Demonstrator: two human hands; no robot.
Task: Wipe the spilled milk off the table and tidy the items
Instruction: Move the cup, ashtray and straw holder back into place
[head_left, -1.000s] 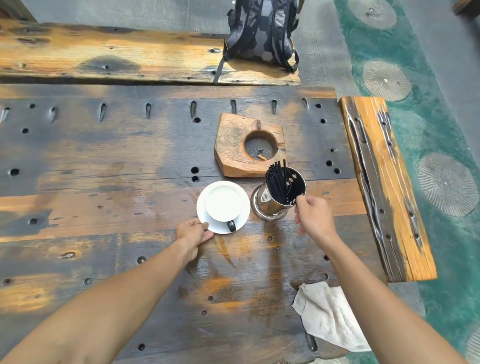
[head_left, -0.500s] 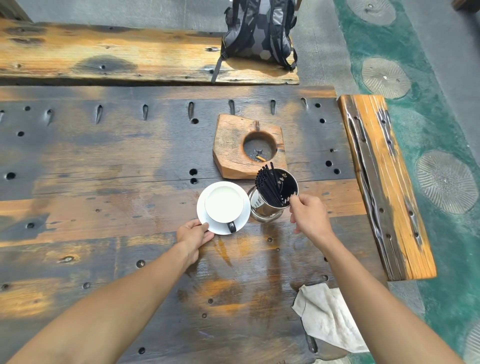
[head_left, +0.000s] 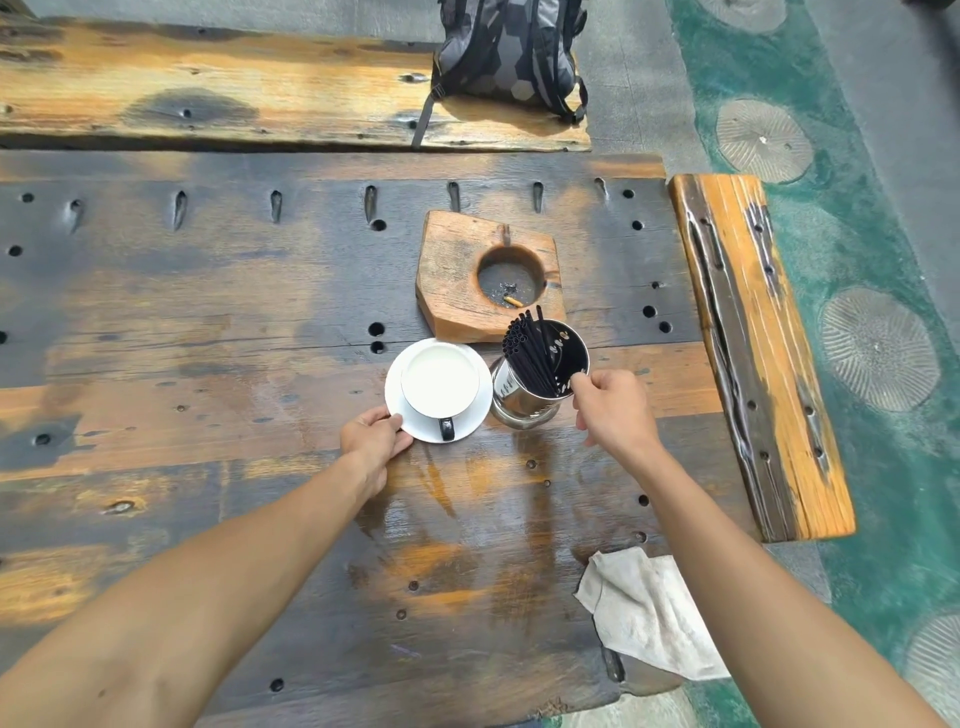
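the left hand (head_left: 375, 435) pinches the near rim of the white saucer (head_left: 480, 410), which carries a cup of milk (head_left: 440, 384). the right hand (head_left: 615, 410) grips the rim of the steel straw holder (head_left: 519, 400) just beside it. a crumpled cloth (head_left: 649, 613) lies at the wooden table's (head_left: 208, 322) near right edge.

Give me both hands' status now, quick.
Left hand: fingers closed on the saucer rim.
Right hand: fingers pinching the rim of the metal straw holder.
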